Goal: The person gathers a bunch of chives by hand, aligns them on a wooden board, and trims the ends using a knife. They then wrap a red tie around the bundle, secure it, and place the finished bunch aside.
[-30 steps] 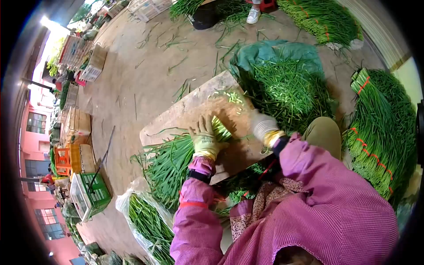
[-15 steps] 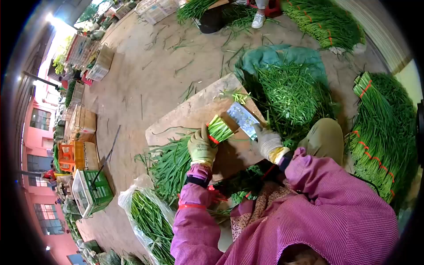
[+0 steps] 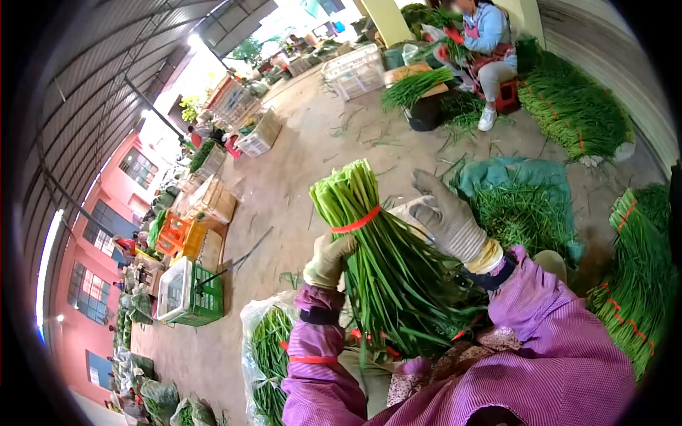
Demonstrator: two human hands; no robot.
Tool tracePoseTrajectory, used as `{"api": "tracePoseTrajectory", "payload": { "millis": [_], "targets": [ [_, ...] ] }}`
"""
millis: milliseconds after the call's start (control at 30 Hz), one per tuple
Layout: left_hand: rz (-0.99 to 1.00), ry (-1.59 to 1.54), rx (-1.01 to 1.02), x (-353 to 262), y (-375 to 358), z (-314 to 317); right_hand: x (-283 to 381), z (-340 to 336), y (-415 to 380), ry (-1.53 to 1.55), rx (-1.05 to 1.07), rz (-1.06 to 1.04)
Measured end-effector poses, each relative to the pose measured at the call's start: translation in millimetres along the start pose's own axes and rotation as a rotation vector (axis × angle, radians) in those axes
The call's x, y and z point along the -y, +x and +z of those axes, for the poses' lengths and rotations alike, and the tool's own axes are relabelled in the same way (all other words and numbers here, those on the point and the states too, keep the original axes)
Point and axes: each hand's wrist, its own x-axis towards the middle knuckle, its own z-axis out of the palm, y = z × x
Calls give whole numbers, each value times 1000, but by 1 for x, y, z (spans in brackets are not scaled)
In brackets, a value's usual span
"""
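A bundle of garlic chives (image 3: 394, 277), tied near its cut ends with a red band (image 3: 356, 220), is raised in front of me. Its pale stalk ends point up and away, and the green leaves hang toward my lap. My left hand (image 3: 329, 261), in a pale work glove, is closed round the bundle's left side just below the band. To the right of the bundle, my gloved right hand (image 3: 449, 221) is open, fingers apart, with nothing in it. Behind the bundle and this hand, only a small part of the board (image 3: 406, 211) shows. The cleaver is not visible.
Loose trimmings lie on a green sheet (image 3: 515, 170) at right. Banded chives are stacked (image 3: 636, 263) farther right. A plastic bag of chives (image 3: 270, 348) stands by my left arm. Crates, including a green one (image 3: 195, 295), line the left. A co-worker (image 3: 486, 42) sits ahead.
My left hand has lifted the bundle off the board and turned its cut ends up. My right hand has let go of the cleaver and risen. The view has tilted up.
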Motion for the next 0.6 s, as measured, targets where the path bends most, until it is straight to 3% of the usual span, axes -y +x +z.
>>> {"api": "tracePoseTrajectory", "payload": {
  "millis": [67,133,200,233,333,400,500,567,600],
  "targets": [
    [104,-146,60,12,-15,25,23,-8,5,2,-40,-146],
    [98,-626,217,9,-41,66,41,-19,6,-49,-14,-123],
    [57,-820,307,34,-52,76,55,-28,2,-174,48,-242],
    [18,-695,226,46,-58,77,59,-30,3,-254,65,-300],
    [-91,-701,246,68,-73,88,83,-33,-4,-470,158,-325],
    [-106,-773,353,76,-79,97,67,-25,-7,-593,84,-622],
    [-104,-767,430,97,-76,97,55,-22,6,-382,188,-439],
    [-119,-858,439,102,-79,101,43,-22,29,-1546,-175,-312],
    [-131,-949,442,105,-81,104,50,-46,61,-1281,-140,133]
  ]
}}
